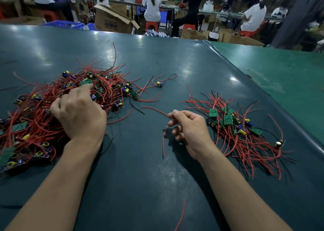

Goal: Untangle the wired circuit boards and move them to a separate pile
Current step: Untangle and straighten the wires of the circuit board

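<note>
Bright overhead light falls on my table, leaving pale glare patches across its dark green surface, strongest toward the far left and by the right fold. My right hand and left hand cast soft dark shadows just beneath them. The wide lens bends the table edge and stretches my forearms at the bottom corners. The seated workers behind look soft and slightly blurred
</note>
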Demonstrator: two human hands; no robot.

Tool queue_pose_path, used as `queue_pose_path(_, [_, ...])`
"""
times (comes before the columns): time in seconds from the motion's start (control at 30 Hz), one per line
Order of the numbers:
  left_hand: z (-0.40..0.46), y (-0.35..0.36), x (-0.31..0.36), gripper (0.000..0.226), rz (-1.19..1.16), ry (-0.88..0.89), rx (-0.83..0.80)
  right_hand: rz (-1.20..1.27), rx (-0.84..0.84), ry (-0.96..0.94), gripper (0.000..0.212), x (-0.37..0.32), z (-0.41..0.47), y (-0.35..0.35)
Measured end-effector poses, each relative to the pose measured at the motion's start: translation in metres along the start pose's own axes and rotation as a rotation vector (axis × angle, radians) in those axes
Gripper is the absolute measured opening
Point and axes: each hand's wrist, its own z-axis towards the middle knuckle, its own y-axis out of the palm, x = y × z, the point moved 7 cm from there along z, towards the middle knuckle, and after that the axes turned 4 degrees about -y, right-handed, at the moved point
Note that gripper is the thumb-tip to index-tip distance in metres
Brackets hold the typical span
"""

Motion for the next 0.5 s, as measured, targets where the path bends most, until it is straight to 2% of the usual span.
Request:
queue_pose_path(0.13, [-0.004, 0.002, 0.005, 0.035, -0.02, 0.029, -0.009, 0.038, 0.003, 0.0, 0.025, -0.001, -0.001, -0.001])
queue_pose_path(0.27, [-0.013, 0.0, 0.022, 0.04, -0.054, 0.102, -0.023, 0.041, -0.008, 0.004, 0.023, -0.001, -0.002, -0.002])
queue_pose_path(0.33, [-0.025, -0.003, 0.044, 0.042, -0.156, 0.233, -0.03, 0.012, -0.051, 0.004, 0.021, -0.002, -0.004, 0.002])
queue_pose_path(0.43, [-0.056, -0.011, 0.083, 0.043, -0.408, 0.577, -0.037, 0.032, -0.18, -0.006, 0.023, -0.003, -0.01, 0.015])
queue_pose_path(0.5, [-0.074, -0.016, 0.099, 0.036, -0.602, 0.748, -0.096, 0.095, -0.258, -0.005, 0.029, -0.004, -0.014, 0.021])
